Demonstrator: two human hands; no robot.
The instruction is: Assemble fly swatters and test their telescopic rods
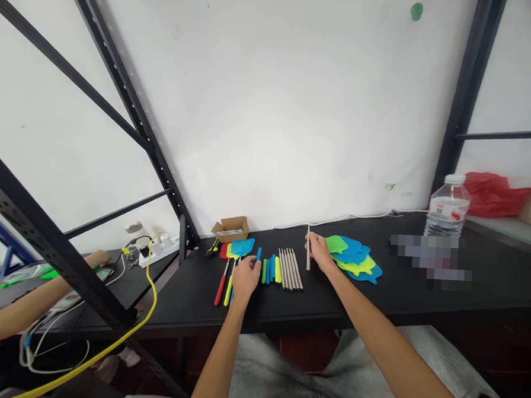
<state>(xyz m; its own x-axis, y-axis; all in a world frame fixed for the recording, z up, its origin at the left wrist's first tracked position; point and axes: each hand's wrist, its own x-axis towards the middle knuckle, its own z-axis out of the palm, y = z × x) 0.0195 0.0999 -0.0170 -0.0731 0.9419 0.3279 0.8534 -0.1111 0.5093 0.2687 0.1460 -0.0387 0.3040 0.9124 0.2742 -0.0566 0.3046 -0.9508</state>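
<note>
My left hand (245, 279) pinches a short blue handle (259, 254) upright above the black table. In my right hand (319, 252) is a thin silver metal rod (308, 262), also held upright. Between the hands lie a green handle (264, 272), blue handles (270, 269) and yellow handles (278, 271) in a row. Several metal rods (290, 269) lie side by side just right of them. Fly swatters with a red handle (220, 290) and a yellow handle (228, 290) lie left of my left hand, which partly hides a blue-headed swatter (242, 246). Loose swatter heads (356, 251) overlap beside my right forearm.
A small open cardboard box (232, 228) stands by the wall. A water bottle (447, 208) and a blurred patch (431, 255) are at the right. A yellow cable (154, 294) hangs past the rack post (109, 286). At the left, another person's arm (29, 299) reaches over a neighbouring table.
</note>
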